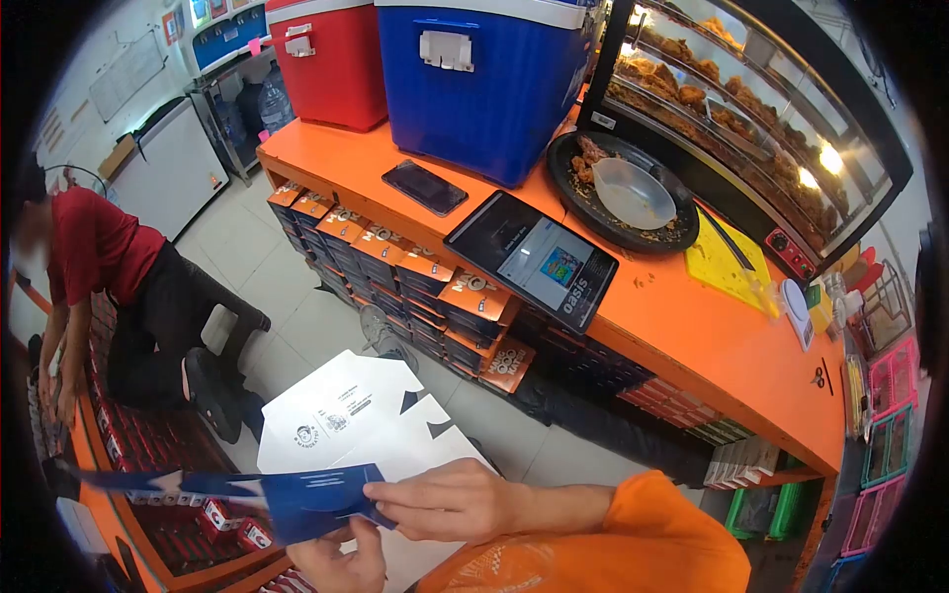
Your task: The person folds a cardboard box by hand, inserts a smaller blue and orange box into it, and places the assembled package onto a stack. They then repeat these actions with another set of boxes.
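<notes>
A blue-and-white cardboard food-box blank (395,435) is spread flat in front of me, its white face up with a small round logo and a printed code. One blue printed panel (321,502) lies nearer to me, and a long blue strip runs off to the left from it. My right hand (445,501) pinches the right edge of the blue panel between thumb and fingers. At the panel's lower edge is my left hand (341,563), its thumb bent and its fingers partly hidden under the card; it grips there too.
An orange counter (633,326) carries a tablet (534,259), a phone (425,188), a black tray (623,193), coolers (484,89) and a lit food warmer (741,109). Stacked boxes (395,257) fill the shelf below. A person in red (109,247) bends over at left.
</notes>
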Demonstrator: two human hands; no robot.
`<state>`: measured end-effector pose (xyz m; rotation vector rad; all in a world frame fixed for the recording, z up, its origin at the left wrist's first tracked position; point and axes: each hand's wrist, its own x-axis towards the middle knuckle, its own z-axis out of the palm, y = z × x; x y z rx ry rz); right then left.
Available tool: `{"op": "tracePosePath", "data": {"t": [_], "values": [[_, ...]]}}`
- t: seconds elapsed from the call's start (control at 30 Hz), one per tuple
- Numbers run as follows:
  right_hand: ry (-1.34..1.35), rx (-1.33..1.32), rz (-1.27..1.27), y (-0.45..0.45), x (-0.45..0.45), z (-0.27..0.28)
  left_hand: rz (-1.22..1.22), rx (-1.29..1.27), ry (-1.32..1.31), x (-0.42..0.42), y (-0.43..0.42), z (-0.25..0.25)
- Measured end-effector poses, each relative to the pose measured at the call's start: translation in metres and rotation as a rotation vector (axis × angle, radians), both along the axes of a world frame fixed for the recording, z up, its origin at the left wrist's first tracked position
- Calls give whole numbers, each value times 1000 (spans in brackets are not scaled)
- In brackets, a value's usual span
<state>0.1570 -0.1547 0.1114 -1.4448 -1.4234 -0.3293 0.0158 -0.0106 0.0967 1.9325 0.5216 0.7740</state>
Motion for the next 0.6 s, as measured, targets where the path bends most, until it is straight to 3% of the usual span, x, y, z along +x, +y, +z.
{"op": "tracePosePath", "data": {"t": [0.13, 0.2, 0.33, 0.4, 0.47, 0.53, 0.57, 0.6], "values": [[-37, 14, 44, 0, 0, -6, 25, -30, -102, 6, 1, 14], [-151, 8, 39, -1, 2, -6, -5, -41, -9, 8, 1, 20], [-112, -16, -11, -2, 2, -4, 13, 61, 50, 14, -15, 20], [85, -61, -125, -2, -3, -9, -105, 596, 269, 11, -15, 20], [166, -157, -118, -3, 0, -4, -62, 510, 254, 13, -18, 18], [104, 17, -71, 3, 4, -9, 2, 266, 193, 16, -16, 22], [103, 16, -71, 1, 6, -8, -37, 778, 232, 2, -2, 19], [47, -20, 11, -3, 6, -7, 27, 97, 69, 1, 4, 1]]}}
